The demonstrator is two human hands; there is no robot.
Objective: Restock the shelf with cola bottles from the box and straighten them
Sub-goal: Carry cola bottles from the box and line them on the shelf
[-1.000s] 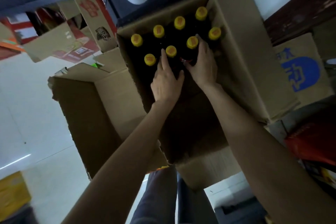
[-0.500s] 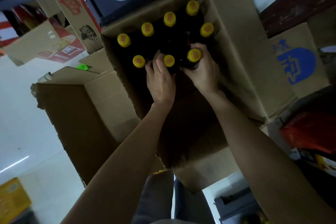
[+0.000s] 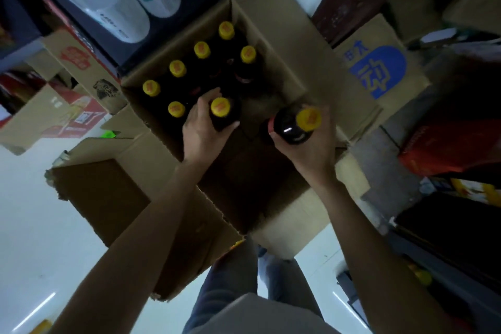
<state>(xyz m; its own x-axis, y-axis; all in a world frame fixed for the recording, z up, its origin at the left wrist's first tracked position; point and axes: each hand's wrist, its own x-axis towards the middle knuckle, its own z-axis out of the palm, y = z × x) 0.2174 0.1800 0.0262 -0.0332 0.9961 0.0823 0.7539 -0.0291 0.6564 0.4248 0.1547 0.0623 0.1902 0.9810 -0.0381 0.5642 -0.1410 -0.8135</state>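
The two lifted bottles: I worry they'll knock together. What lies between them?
In the head view, nothing: between the left bottle and the right bottle only the box's dark empty interior shows.

Bottle bodies lost in box shadow

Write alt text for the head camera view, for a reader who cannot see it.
Seen from above, a person's left hand and right hand each grip a dark yellow-capped cola bottle, the left bottle and the right bottle, over an open brown cardboard box. Six more yellow-capped bottles stand in the box's far end.
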